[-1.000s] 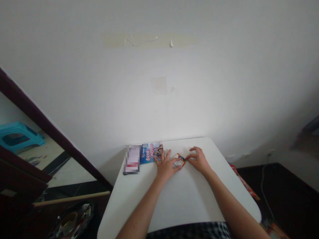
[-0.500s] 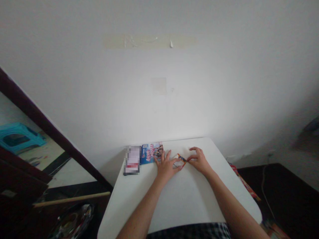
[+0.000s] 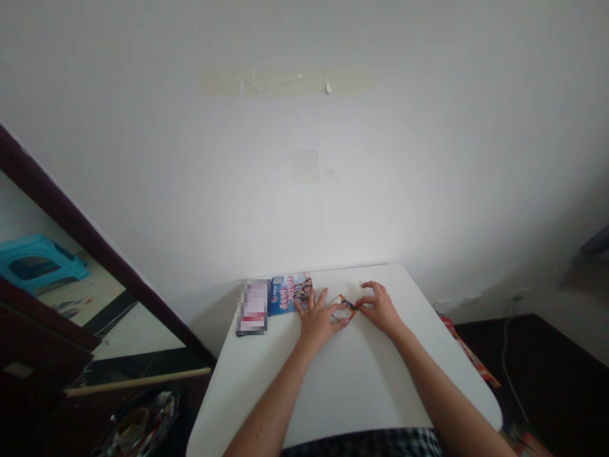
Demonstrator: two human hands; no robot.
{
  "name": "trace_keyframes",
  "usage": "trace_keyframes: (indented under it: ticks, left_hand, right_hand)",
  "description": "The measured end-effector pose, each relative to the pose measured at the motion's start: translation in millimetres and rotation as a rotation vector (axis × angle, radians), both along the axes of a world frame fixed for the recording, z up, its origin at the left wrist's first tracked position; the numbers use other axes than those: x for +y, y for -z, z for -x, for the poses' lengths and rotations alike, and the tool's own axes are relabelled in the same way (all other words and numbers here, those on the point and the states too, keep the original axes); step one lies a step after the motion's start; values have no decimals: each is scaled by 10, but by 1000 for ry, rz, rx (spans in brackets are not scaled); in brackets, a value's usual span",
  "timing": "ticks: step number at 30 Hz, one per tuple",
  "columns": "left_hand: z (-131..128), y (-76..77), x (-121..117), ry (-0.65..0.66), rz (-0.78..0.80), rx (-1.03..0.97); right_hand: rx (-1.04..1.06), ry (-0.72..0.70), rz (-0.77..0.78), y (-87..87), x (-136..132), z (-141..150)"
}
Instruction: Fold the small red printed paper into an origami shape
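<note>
A small piece of folded paper (image 3: 349, 306), white with orange and dark blue print, lies on the white table (image 3: 352, 381) between my hands. My left hand (image 3: 320, 322) rests on it with fingers spread, thumb and index finger pressing the paper's left side. Its other fingertips reach the lower right edge of a blue printed leaflet (image 3: 287, 293). At the paper's right corner, my right hand (image 3: 380, 308) pinches with thumb and index finger, the remaining fingers curled loosely above. Part of the paper is hidden beneath my left fingers.
A phone-like device (image 3: 254, 308), its screen blurred out, lies left of the leaflet. Behind the table rises a white wall (image 3: 304, 216). A dark-framed mirror (image 3: 95, 216) leans at left, a full black bag (image 3: 143, 422) below it. Red printed material (image 3: 469, 349) sits beyond the right edge.
Almost nothing differs. The view has shifted very slightly, and both hands keep their places on the folded paper.
</note>
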State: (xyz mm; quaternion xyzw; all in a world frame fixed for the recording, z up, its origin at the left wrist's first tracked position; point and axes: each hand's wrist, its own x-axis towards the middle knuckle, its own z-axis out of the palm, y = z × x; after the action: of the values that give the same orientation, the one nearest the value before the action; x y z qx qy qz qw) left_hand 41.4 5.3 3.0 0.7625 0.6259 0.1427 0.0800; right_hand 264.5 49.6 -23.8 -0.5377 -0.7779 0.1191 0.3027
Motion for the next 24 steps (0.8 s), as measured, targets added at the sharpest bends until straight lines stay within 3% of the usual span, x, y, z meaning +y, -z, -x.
trace_keyframes:
  ticks: [18, 24]
  left_hand:
    - [-15, -15, -13, -17, 2, -30]
    - [-13, -20, -22, -19, -3, -32]
  right_hand:
    - [-57, 81, -35, 23, 29, 164]
    - [36, 25, -113, 77, 46, 94]
